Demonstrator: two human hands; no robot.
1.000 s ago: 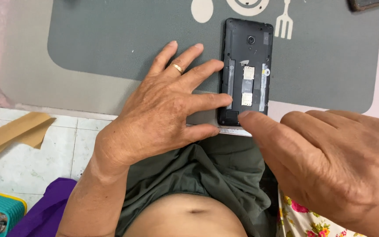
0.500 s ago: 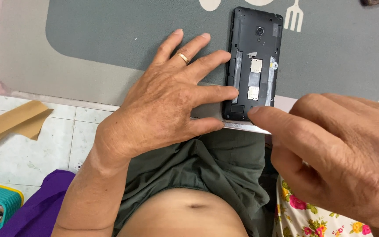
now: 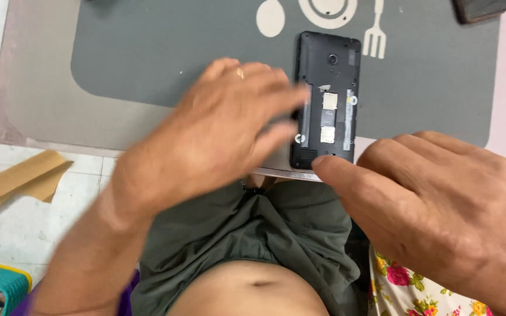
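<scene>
A black rectangular phone with its back cover off [image 3: 327, 108] lies face down on the grey placemat printed with pale spoon, plate and fork shapes [image 3: 147, 64], at the near edge of the desk [image 3: 24, 117]. Its open shell holds two small pale card slots and a white label strip along its right side. The left hand [image 3: 218, 140], blurred, is spread flat with fingers touching the phone's left edge, gripping nothing. The right hand [image 3: 434, 205] is loose, forefinger tip pressing the phone's bottom edge. Brown paper tape strips [image 3: 19, 181] lie on the tiled floor.
</scene>
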